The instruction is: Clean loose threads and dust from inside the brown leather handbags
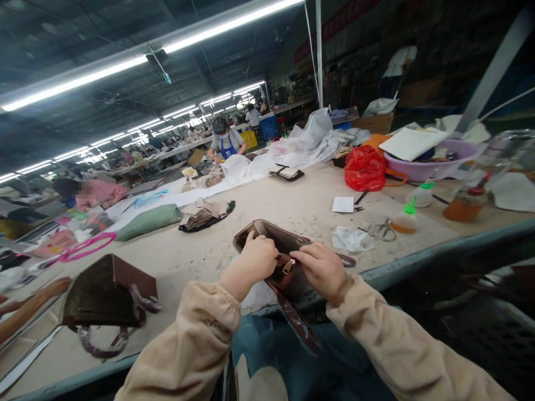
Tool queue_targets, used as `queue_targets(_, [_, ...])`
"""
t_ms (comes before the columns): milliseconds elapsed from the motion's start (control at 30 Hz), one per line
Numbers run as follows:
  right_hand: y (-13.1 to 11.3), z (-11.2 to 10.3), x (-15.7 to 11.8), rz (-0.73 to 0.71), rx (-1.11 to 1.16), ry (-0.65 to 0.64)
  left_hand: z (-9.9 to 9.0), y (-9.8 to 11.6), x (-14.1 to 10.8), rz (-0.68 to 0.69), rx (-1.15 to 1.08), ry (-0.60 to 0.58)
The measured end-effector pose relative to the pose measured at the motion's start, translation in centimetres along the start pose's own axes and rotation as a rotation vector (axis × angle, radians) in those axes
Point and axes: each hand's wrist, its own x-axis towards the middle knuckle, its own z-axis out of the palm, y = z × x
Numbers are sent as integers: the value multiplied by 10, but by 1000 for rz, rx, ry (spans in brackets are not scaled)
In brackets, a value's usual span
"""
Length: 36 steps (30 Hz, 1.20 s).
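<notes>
A brown handbag (267, 231) lies open at the table's near edge, its handle hanging over the edge. My left hand (256, 260) grips the bag's near rim on the left of a gold zipper pull (288, 266), fingers bent over the edge. Just right of the pull, my right hand (324, 270) is pinched on the bag's rim. The fingertips of both hands are close together, and part of the rim is hidden under them.
Another brown bag (104, 292) lies at left, beside another person's arm (37, 303). A green cushion (148, 221) and leather pieces (207, 215) lie beyond. At right are scissors (382, 229), glue bottles (404, 223), a red plastic bag (365, 169) and a purple basin (434, 166).
</notes>
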Motion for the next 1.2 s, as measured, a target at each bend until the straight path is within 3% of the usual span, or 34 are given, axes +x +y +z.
queue_targets(100, [11,-5,-9,-82,252,69,3,-7,11,-44,-7,12])
queue_targets(233, [16,-25,-26,-196,343,-92,8,-13,15,-85,-48,58])
queue_targets(367, [14,-36,-30,39,324,132,11,-12,13,-53,-95,96])
queue_targets(467, [20,-29,-19,232,253,168,8,-12,11,13,-168,115])
queue_targets(633, [37,-11,8,347,247,57,1,-18,18,138,-231,59])
queue_targets(933, [57,-4,37,331,360,-53,6,-30,45,43,-122,239])
queue_targets(1200, [94,-2,65,285,429,-77,1,-50,74,100,-223,70])
